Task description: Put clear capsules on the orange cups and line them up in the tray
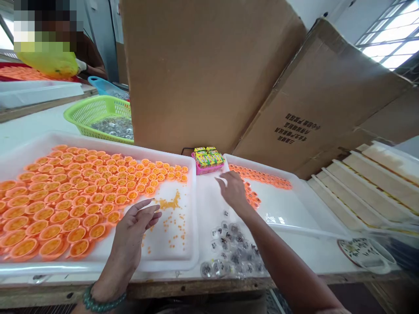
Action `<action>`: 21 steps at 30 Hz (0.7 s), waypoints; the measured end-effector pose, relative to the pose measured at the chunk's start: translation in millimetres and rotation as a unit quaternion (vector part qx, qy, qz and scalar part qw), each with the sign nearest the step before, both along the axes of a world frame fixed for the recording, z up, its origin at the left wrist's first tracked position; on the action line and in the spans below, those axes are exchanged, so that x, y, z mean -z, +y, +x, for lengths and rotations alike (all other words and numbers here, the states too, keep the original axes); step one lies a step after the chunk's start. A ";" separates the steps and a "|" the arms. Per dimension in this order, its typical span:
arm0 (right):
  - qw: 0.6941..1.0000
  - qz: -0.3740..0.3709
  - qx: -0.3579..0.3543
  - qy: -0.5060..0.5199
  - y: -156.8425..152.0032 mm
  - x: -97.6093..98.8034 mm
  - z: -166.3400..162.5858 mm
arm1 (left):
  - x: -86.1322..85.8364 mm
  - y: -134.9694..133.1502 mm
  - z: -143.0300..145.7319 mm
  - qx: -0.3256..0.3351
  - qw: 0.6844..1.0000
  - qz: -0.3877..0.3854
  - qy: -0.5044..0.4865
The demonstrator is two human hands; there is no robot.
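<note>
My left hand [136,222] is over the right part of a white tray [193,218], its fingers drawn together. Whatever may be between the fingertips is too small to make out. Rows of orange cups [70,207] with yellow-orange pieces in them fill the tray's left side, and loose small pieces [170,203] lie scattered beside my fingers. My right hand [231,188] is open, thumb apart from the fingers, just in front of a pink basket [209,169] of small yellow-green boxes [207,157]. Below it, several clear round capsules [234,246] with dark print lie heaped on the table.
A second white tray [294,213] on the right holds orange pieces [265,176]. Cardboard sheets [209,78] stand behind. Stacked white trays [356,187] and a patterned mug [366,255] are at right. A green basket [98,113] stands back left; beyond it, a person handles a yellow bag [49,61].
</note>
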State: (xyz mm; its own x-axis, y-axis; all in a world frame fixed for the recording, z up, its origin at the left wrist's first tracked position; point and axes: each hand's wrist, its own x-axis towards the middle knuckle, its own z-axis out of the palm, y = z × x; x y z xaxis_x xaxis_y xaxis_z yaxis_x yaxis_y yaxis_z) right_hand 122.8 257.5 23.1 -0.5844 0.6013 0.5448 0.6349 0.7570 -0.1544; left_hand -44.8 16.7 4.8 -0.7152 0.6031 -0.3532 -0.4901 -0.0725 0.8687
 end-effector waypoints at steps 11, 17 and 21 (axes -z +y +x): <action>0.932 -0.052 -0.093 -0.347 -12.7 17.4 -139.8 | 2.8 0.4 -0.4 0.005 1.000 0.013 0.009; 0.925 -0.055 -0.168 -0.337 -40.7 5.8 -113.7 | 1.4 0.2 0.0 -0.015 0.999 0.031 0.016; 0.935 -0.080 -0.209 -0.275 -53.0 1.4 -97.4 | 2.8 -0.3 -0.5 -0.024 0.999 0.036 0.020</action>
